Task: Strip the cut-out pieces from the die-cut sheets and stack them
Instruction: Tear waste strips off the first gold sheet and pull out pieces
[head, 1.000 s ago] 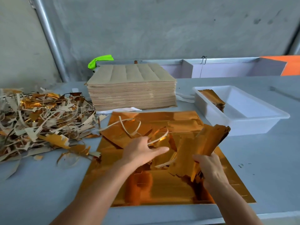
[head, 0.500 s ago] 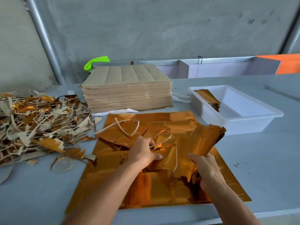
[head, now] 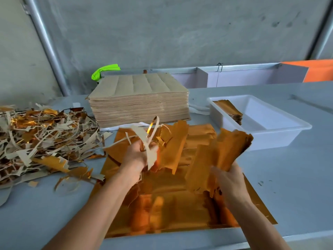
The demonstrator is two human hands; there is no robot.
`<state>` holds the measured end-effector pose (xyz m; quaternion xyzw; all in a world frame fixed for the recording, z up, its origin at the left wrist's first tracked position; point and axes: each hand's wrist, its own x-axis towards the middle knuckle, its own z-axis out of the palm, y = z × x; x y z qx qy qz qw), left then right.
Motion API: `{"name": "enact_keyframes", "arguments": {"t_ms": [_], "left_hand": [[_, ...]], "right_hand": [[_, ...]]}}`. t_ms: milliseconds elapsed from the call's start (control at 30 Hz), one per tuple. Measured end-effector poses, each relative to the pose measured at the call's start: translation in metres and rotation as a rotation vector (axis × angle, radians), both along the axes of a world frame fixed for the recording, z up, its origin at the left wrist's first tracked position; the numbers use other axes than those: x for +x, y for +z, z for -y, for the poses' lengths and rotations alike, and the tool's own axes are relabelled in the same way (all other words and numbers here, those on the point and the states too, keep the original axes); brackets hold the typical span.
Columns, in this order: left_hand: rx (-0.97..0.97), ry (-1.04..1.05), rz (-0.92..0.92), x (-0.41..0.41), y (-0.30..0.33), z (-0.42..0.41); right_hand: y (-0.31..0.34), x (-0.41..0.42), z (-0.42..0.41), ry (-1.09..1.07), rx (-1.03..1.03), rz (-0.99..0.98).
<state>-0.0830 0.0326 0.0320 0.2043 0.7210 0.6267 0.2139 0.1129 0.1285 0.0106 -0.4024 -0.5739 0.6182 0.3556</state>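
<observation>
Grey concrete wall is seen behind a pale bench (head: 288, 177). On it, a gold die-cut sheet (head: 180, 210) is laid flat. Waste strips (head: 149, 141) are gripped in the left hand (head: 138, 157); a bundle of gold cut-out pieces (head: 219, 156) is held in the right hand (head: 228, 179). More pieces (head: 228, 110) are stacked in a white tray (head: 281, 134).

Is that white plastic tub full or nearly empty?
Nearly empty: the white plastic tub holds only one small stack of gold pieces at its left end; the remaining floor is bare.
</observation>
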Motion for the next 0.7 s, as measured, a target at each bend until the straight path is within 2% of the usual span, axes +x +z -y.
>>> {"name": "enact_keyframes", "arguments": {"t_ms": [67,200,300,367,400,467,567,600,700], "left_hand": [[0.007,-0.118,-0.009,0.012,-0.001,0.001],[-0.067,-0.154,-0.346,0.033,-0.012,-0.004],[-0.12,-0.13,-0.577,0.036,-0.014,-0.003],[-0.112,-0.195,-0.67,0.038,-0.014,-0.001],[-0.098,-0.23,-0.659,0.038,-0.014,0.0],[-0.043,-0.228,-0.5,0.036,-0.01,0.005],[0.096,0.016,-0.128,0.017,-0.005,0.022],[0.139,0.098,-0.054,0.007,-0.004,0.03],[0.108,0.273,-0.047,-0.023,-0.004,0.055]], "right_hand": [[0.006,-0.008,0.009,0.103,-0.021,-0.032],[0.012,-0.022,0.027,0.254,-0.075,-0.089],[0.014,-0.025,0.035,0.256,-0.067,-0.123],[0.014,-0.028,0.036,0.225,-0.049,-0.106],[0.012,-0.03,0.035,0.195,-0.073,-0.105],[0.01,-0.03,0.033,0.166,-0.197,-0.114],[0.009,-0.022,0.025,0.12,-0.245,-0.111],[0.007,-0.018,0.021,0.098,-0.239,-0.115],[0.007,-0.006,0.012,0.032,-0.259,-0.143]]}}
